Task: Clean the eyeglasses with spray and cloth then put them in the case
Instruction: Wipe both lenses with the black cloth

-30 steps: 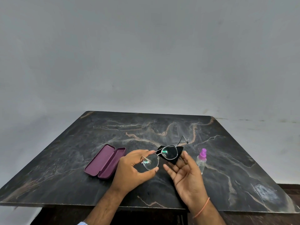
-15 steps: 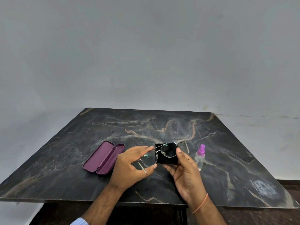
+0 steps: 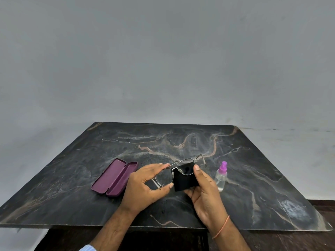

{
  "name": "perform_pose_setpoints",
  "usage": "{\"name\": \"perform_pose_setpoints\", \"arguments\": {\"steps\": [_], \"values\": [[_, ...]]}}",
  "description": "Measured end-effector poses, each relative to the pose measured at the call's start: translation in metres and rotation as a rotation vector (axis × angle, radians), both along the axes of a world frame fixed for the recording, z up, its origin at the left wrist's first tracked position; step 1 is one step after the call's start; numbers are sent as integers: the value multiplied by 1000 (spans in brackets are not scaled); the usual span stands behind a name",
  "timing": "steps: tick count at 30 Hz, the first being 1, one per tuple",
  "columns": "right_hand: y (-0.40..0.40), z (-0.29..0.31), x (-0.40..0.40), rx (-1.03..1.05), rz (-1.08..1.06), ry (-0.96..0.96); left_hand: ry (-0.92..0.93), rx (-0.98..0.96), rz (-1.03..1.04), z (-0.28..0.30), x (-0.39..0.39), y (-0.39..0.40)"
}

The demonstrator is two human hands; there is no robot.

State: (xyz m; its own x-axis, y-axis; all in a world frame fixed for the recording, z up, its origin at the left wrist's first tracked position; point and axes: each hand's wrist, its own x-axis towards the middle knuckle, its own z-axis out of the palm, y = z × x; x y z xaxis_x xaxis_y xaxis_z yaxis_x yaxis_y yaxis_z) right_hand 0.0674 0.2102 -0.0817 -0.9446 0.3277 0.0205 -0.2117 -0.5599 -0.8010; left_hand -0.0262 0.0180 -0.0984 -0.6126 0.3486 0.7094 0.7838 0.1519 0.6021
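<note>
Thin metal-framed eyeglasses (image 3: 164, 178) are held above the dark marble table (image 3: 253, 160). My left hand (image 3: 145, 187) pinches the left lens rim between fingers and thumb. My right hand (image 3: 204, 192) holds a black cloth (image 3: 184, 182) folded around the right lens, thumb pressing on top. An open purple case (image 3: 114, 177) lies on the table just left of my left hand. A small clear spray bottle (image 3: 221, 176) with a purple cap stands upright to the right of my right hand.
A plain grey wall rises behind the table. The table's front edge runs just below my wrists, with a dark wooden base under it.
My right hand took up the black cloth and closed it over the right lens, thumb on top. The glasses tilted a little and moved nearer to me.
</note>
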Motion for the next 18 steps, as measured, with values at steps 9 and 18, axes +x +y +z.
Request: {"name": "perform_pose_setpoints", "arguments": {"steps": [9,18], "values": [[2,0,0,-1,15,14,-9,-17,-11,0,-1,0],[1,3,-1,-13,-55,9,-19,-20,-6,-1,-1,1]]}}
